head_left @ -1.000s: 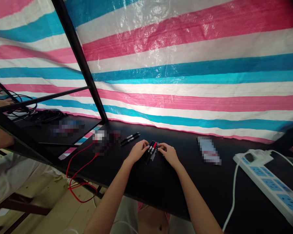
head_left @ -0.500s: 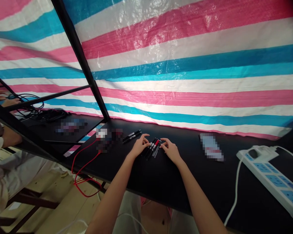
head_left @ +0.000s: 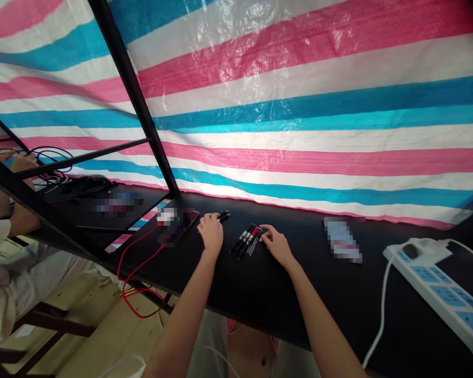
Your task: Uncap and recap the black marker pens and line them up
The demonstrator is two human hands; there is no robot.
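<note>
My left hand [head_left: 212,232] is curled over a pair of black pens [head_left: 224,214] at the left; only their far ends stick out past my fingers, and the fingertips are partly hidden. Several markers and pens [head_left: 246,240] lie side by side in a slanted row in front of me, mostly black, with one red-barrelled marker [head_left: 255,231] among them. At the right edge of that row is my right hand [head_left: 276,244], its fingers bent and apart, the tips at or touching the outermost slim pen.
A blurred-out phone-like item [head_left: 342,240] lies to the right, beside a white power strip [head_left: 437,294] with cables. At left are a blurred item with a red cable [head_left: 122,252] and a black metal frame [head_left: 142,115]. Beyond it, another person's hands [head_left: 21,160] handle black cables [head_left: 86,185].
My left hand has left the row of pens and moved left onto the separate black pens. My right hand stays by the row, which keeps its place.
</note>
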